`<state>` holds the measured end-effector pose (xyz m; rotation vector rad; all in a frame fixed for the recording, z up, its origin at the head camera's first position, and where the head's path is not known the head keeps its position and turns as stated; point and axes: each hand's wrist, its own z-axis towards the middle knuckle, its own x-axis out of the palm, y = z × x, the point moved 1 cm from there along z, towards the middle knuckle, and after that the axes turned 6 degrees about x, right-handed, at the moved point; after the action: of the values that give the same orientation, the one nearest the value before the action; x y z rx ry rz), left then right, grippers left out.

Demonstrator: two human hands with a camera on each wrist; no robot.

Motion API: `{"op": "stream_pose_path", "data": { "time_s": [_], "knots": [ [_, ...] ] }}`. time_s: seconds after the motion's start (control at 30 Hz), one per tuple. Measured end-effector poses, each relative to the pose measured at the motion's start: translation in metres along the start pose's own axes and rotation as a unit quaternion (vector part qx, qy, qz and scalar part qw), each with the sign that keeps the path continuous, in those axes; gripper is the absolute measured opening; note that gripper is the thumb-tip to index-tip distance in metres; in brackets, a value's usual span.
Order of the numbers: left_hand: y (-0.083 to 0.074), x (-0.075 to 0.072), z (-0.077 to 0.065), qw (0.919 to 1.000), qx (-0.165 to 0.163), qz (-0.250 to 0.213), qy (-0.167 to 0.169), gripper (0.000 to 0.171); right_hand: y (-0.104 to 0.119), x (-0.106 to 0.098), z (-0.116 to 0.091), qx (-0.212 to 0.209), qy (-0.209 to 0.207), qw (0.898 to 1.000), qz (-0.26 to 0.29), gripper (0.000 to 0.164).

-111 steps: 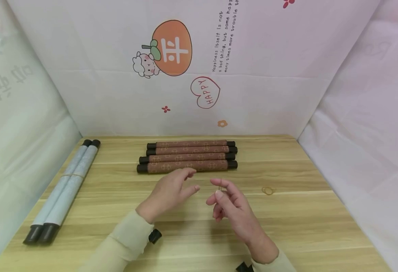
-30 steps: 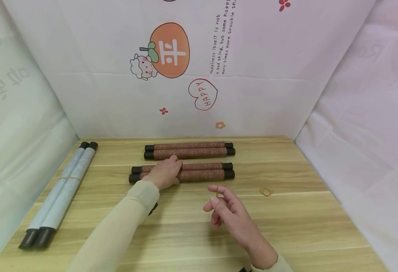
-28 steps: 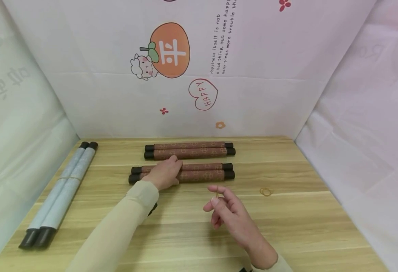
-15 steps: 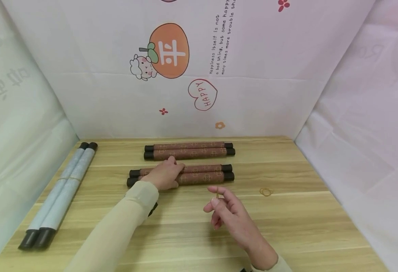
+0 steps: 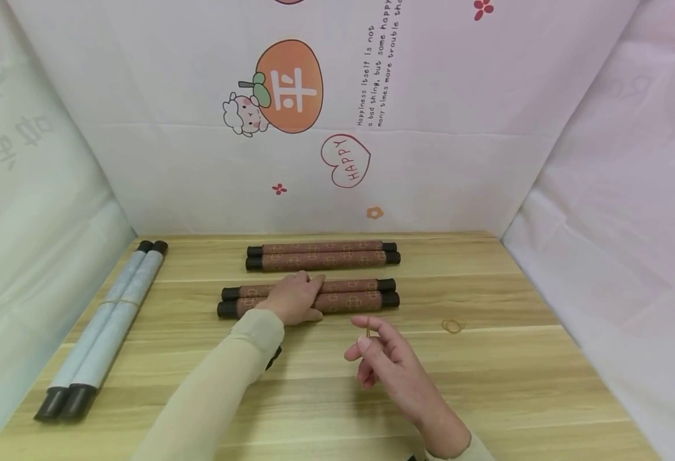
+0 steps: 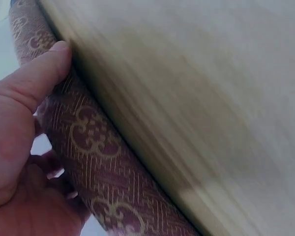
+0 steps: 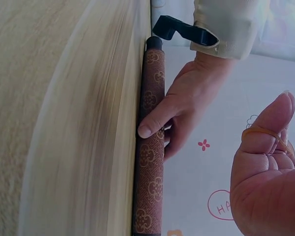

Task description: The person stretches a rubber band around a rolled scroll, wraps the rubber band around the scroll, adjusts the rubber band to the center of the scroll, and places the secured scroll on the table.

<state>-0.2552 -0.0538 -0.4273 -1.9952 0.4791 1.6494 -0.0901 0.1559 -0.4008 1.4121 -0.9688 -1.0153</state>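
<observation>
Two brown patterned scrolls [image 5: 353,301] with black end knobs lie side by side across the table. My left hand [image 5: 294,299] grips this near pair around the middle, thumb on the near side and fingers reaching over the far side. In the left wrist view the thumb [image 6: 44,69] presses on the patterned cloth of the nearer roll [image 6: 96,135]. My right hand [image 5: 395,362] is raised in front of them, holding a thin rubber band [image 5: 368,328] looped at its thumb and fingers. The right wrist view shows that band [image 7: 263,131] too.
A second pair of brown scrolls [image 5: 326,260] lies behind, near the back cloth [image 5: 441,173]. On the left are two pale blue scrolls [image 5: 120,314] tied by a band. Loose rubber bands [image 5: 453,326] lie on the table at right.
The near two scrolls were drawn toward me, apart from the back pair, by my left hand. Lately that hand has shifted slightly right along them. My right hand has hardly moved.
</observation>
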Motion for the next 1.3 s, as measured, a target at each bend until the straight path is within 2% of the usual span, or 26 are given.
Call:
{"op": "stream_pose_path", "data": {
  "time_s": [0.23, 0.5, 0.67, 0.77, 0.97, 1.3],
  "knots": [
    [-0.01, 0.007, 0.012, 0.9999, -0.012, 0.005, -0.002, 0.082, -0.002, 0.001, 0.0, -0.004, 0.001, 1.0, -0.002, 0.04],
    [-0.011, 0.011, 0.023, 0.9998, -0.007, -0.01, -0.014, 0.089, -0.002, 0.002, -0.001, -0.005, 0.002, 1.0, 0.001, 0.04],
    [-0.013, 0.006, 0.021, 0.9996, -0.008, -0.02, -0.018, 0.071, -0.001, 0.002, 0.0, -0.004, 0.004, 1.0, 0.001, 0.041],
    [-0.015, 0.002, 0.019, 0.9996, -0.005, -0.017, -0.024, 0.066, -0.001, 0.001, 0.0, -0.003, 0.004, 1.0, 0.0, 0.042],
    [-0.016, 0.003, 0.015, 0.9995, 0.001, -0.006, -0.032, 0.067, -0.001, 0.001, 0.0, 0.0, 0.002, 1.0, 0.0, 0.042],
    [-0.012, 0.014, 0.013, 0.9984, -0.005, 0.015, -0.053, 0.068, -0.001, 0.0, 0.0, 0.002, 0.002, 1.0, 0.003, 0.044]
  ]
}}
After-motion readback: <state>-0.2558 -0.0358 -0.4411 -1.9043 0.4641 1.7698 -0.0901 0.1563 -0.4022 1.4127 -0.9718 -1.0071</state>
